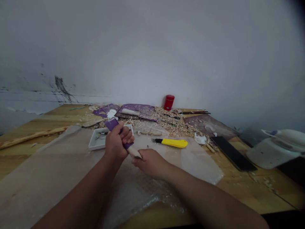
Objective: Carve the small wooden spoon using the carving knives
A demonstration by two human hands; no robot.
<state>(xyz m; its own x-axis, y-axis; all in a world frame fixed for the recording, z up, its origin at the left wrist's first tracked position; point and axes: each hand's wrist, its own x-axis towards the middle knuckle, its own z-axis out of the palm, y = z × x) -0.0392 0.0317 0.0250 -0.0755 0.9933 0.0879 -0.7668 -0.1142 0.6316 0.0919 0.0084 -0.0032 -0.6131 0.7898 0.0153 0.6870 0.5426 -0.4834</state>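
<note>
My left hand (pixel 117 141) is closed around a folded strip of purple sandpaper (pixel 111 124), which wraps a pale wooden stick (pixel 133 152). The strip sticks out above the fist and shows again below it. Gripping the stick's near end is my right hand (pixel 151 163), thumb and fingers pressed on it. Both hands are close together over a sheet of clear bubble wrap (pixel 147 190). Just behind the left hand sits a shallow white box (pixel 96 144) with small thin tools in it. A yellow utility knife (pixel 173 142) lies to the right, beyond the right hand.
Wood shavings (pixel 173 125) pile up at the back, around purple sheets (pixel 140 108) and a red can (pixel 169 102) by the wall. A black phone (pixel 233 153) and a white pot (pixel 274 152) stand at right. A long peeled branch (pixel 35 136) lies at left.
</note>
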